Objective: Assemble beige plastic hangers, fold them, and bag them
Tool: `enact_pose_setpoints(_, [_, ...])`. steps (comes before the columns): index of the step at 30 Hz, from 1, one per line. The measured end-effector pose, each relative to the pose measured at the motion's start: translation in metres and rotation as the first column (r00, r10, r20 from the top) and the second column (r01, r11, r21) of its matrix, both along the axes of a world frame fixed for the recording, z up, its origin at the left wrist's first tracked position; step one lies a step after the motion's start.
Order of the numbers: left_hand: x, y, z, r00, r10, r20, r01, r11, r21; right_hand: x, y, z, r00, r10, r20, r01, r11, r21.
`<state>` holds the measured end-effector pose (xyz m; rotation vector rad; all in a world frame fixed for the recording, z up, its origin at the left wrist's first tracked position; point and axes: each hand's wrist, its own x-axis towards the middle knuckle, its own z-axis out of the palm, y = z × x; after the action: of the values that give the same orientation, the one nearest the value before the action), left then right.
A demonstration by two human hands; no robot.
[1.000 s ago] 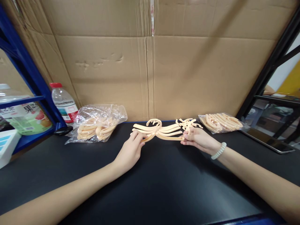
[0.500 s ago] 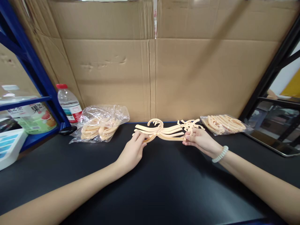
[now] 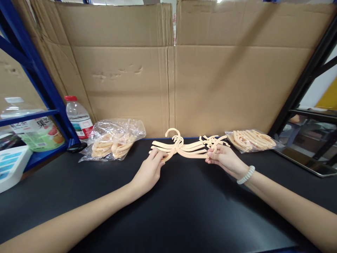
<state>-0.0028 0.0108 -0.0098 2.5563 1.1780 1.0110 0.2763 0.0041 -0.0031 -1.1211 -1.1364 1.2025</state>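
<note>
A stack of small peach plastic hangers (image 3: pixel 184 147) lies fanned out on the black table (image 3: pixel 184 214) near the cardboard wall. My left hand (image 3: pixel 149 171) pinches the stack's left ends between thumb and fingers. My right hand (image 3: pixel 223 158), with a white bead bracelet at the wrist, grips the right ends. The hooks (image 3: pixel 174 133) of the hangers stand up in the middle, tipped toward upright. A few loose peach hangers (image 3: pixel 214 139) lie tangled just behind my right hand.
A clear bag of peach hangers (image 3: pixel 113 142) sits at the back left, another bag of hangers (image 3: pixel 251 139) at the back right. A water bottle (image 3: pixel 77 117) stands by the blue shelf frame (image 3: pixel 34 77). Cardboard (image 3: pixel 171 77) walls the back. A metal tray (image 3: pixel 305 163) lies far right.
The hanger stack has been tilted up, so its hooks rise higher than before. Both hands keep their grip at the same places.
</note>
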Motion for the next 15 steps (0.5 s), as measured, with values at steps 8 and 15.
enact_pose_setpoints(8, [0.0,0.0,0.001,0.996,-0.017,0.09,0.018,1.0,-0.017,0.004,0.002,0.002,0.989,0.095,-0.112,-0.096,0.995,0.001])
enact_pose_setpoints(15, [-0.005,0.004,0.005,0.997,0.027,0.076,-0.028,1.0,0.014,0.016,0.01,0.002,0.984,0.117,-0.135,-0.103,0.989,0.103])
